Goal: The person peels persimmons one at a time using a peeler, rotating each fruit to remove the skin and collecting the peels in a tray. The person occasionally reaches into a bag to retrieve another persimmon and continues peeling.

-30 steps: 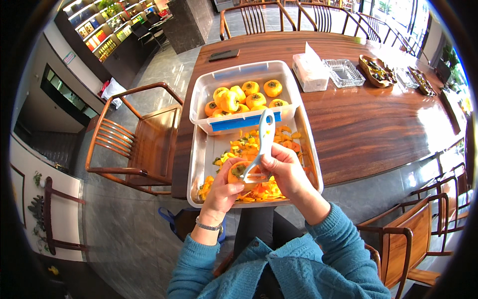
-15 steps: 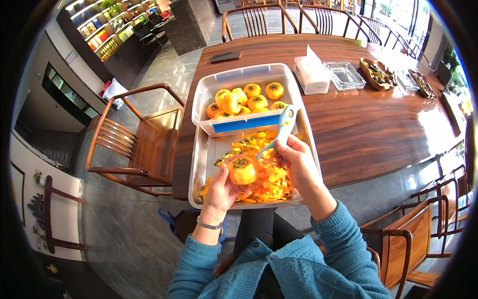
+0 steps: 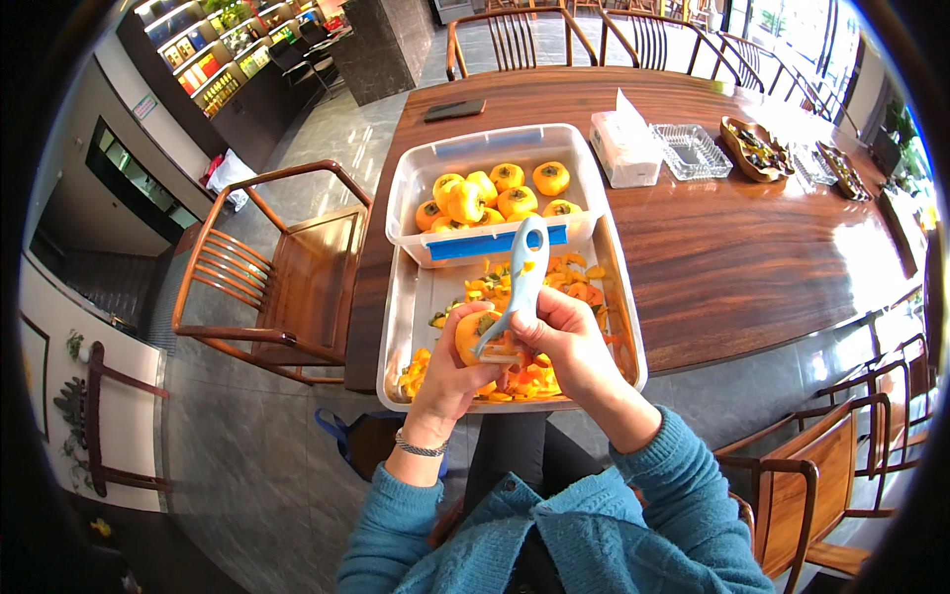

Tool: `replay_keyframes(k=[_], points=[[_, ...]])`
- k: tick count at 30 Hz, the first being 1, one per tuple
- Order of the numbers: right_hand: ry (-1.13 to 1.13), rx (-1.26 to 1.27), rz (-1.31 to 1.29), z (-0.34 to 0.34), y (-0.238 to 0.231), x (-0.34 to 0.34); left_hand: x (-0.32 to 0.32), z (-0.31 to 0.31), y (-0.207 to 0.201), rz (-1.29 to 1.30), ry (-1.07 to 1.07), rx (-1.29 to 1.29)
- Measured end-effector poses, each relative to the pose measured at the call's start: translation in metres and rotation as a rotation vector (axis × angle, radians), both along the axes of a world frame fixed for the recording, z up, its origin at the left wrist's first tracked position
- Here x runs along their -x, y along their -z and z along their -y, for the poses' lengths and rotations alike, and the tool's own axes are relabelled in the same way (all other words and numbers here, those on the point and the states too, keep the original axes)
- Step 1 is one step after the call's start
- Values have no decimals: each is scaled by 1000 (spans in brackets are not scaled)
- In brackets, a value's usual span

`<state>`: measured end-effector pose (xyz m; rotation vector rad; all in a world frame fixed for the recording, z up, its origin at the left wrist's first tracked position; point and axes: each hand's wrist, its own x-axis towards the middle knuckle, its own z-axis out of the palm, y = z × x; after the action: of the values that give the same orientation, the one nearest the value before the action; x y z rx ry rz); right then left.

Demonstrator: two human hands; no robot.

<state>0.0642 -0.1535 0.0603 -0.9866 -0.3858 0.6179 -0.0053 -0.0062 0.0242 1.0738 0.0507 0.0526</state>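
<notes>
My left hand (image 3: pixel 450 379) is wrapped round an orange persimmon (image 3: pixel 468 338), turned so its dark green calyx points up and away to the right. My right hand (image 3: pixel 567 337) grips a light blue peeler (image 3: pixel 525 278), handle up, with its head against the persimmon's right side. Both hands are above a metal tray (image 3: pixel 391 342) strewn with orange peel (image 3: pixel 564 274). On the tray's far end rests a clear plastic box (image 3: pixel 404 198) with blue latches, holding several persimmons (image 3: pixel 465 201).
The tray lies at the left end of a brown wooden table (image 3: pixel 712 257). Beyond are a phone (image 3: pixel 454 111), a tissue box (image 3: pixel 625 153), a glass dish (image 3: pixel 690 151) and a wooden bowl (image 3: pixel 757 148). A wooden armchair (image 3: pixel 307 272) stands left of the table.
My right hand has brought the peeler left and down onto the persimmon, its handle swinging more upright. My left hand has turned the persimmon.
</notes>
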Motion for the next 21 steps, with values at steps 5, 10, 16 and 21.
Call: replay_keyframes(k=[5, 10, 16, 21], points=[[-54, -5, 10, 3, -3, 4, 3, 0, -4, 70, 37, -106], [-18, -13, 7, 5, -1, 4, 7, 1, -9, 28, 103, -45], [94, -65, 123, 6, 15, -3, 9, 4, -12, -47, 149, 30], [235, -207, -77, -3, 28, -3, 5, 9, -16, -47, 220, 110]])
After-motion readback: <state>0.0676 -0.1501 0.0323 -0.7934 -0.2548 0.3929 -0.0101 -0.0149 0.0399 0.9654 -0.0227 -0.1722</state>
